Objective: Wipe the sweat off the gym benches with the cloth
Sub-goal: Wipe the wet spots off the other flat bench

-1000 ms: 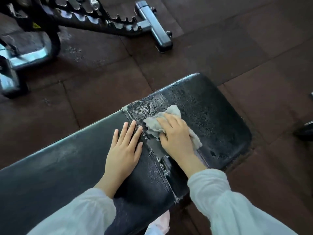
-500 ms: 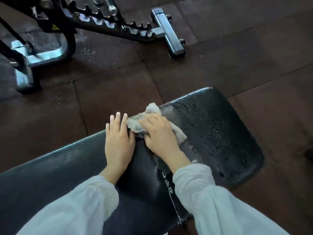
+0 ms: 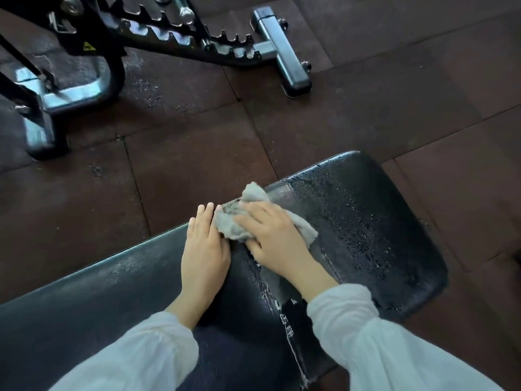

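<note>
Step in hand: wiping, mid-stroke, near the far edge of the black padded counter (image 3: 380,221). The grey cloth (image 3: 239,225) is bunched on the pad, at a torn strip in the cover, and is pressed down by the right hand (image 3: 275,238), fingers laid over it; whether the cloth is actually gripped or only pushed flat can't be told from this angle (thumb side hidden). The left hand (image 3: 203,249) is laid flat on the pad just beside the cloth, fingers straight, nothing held; it looks to be used as a brace.

A dry-looking band is seen right of the cloth. Beyond it, the rounded end of the pad is covered in droplets, so the job is judged well short of done.

Next move: the cloth should be carried rightward over the beaded area, with pressure kept even and strokes overlapped. Care is needed at the torn strip, where the cloth could be snagged.

A second bench frame (image 3: 183,35) is seen on the floor (image 3: 394,94) behind, well apart.
</note>
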Tool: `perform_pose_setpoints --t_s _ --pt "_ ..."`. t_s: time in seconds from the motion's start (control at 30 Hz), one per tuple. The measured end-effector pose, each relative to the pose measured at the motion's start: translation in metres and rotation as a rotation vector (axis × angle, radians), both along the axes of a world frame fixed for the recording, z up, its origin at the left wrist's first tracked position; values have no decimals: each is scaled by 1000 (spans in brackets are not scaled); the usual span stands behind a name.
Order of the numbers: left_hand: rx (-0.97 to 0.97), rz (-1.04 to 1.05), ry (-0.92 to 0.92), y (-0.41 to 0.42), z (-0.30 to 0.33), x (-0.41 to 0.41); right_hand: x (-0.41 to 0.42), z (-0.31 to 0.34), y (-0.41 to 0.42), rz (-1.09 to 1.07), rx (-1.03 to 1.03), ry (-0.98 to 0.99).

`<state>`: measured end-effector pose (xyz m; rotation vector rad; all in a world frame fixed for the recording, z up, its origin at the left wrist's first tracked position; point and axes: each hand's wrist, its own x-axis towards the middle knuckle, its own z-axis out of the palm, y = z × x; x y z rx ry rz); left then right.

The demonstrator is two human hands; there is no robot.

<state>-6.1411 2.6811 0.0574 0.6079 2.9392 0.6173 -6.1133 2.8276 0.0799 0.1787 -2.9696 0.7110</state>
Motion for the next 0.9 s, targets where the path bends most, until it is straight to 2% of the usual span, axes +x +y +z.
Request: perform_pose_setpoints --t_s 0.1,0.17,0.3,0.5,0.63,0.7,0.9 --pt "-7 75 -31 8 6 2 25 0 30 53 35 10" --pt "-14 79 -29 19 11 1 22 0 55 -82 67 30" --pt "-81 -80 68 44 14 -4 -20 2 73 -349 42 15" --pt "-153 -324 126 87 8 -1 -8 -3 96 -210 38 65" --pt "-167 -310 98 91 4 -2 -11 -6 138 -533 51 88" --pt "-162 -307 110 90 2 -2 -17 -5 136 -584 77 65" --pt "-161 -300 116 91 1 0 -3 -3 127 -122 36 63"
